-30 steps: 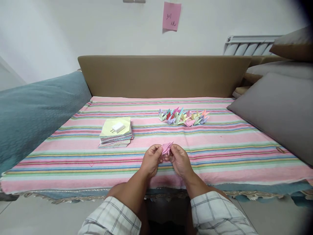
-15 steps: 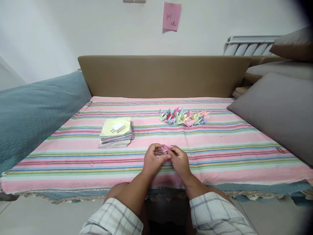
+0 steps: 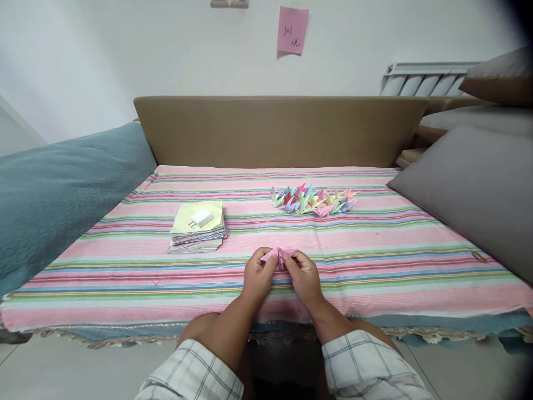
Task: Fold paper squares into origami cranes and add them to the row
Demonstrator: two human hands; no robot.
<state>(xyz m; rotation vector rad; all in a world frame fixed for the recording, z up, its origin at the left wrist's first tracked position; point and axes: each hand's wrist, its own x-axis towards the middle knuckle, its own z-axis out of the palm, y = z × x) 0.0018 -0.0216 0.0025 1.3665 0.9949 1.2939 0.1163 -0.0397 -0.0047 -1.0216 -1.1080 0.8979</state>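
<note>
In the head view, the pink folded paper [image 3: 280,254] is held between the person's two hands, just above the near part of the striped cloth [image 3: 375,236]. The left hand [image 3: 259,273] is nearly closed, thumb against fingers, pinching the paper at its nine o'clock side; the right hand [image 3: 307,278] pinches the three o'clock side in much the same way. The fingertips beneath are hidden, so how deep the grip goes cannot be told. Between the thumbs, narrow folds show, and the paper spreads out to a point on either side.

From the paper, a stack of paper squares [image 3: 185,223] lies at ten o'clock with a white plug adapter [image 3: 201,217] on top, and a cluster of folded paper cranes [image 3: 312,201] sits at one o'clock, well apart from the hands.

The pink piece should handle as very light and crisp — stiff along its layered creases, easily crushed or torn at the thin tips. The doubled folds near its centre look the safest hold, with light thumb pressure — a hard squeeze could flatten the shape.
</note>
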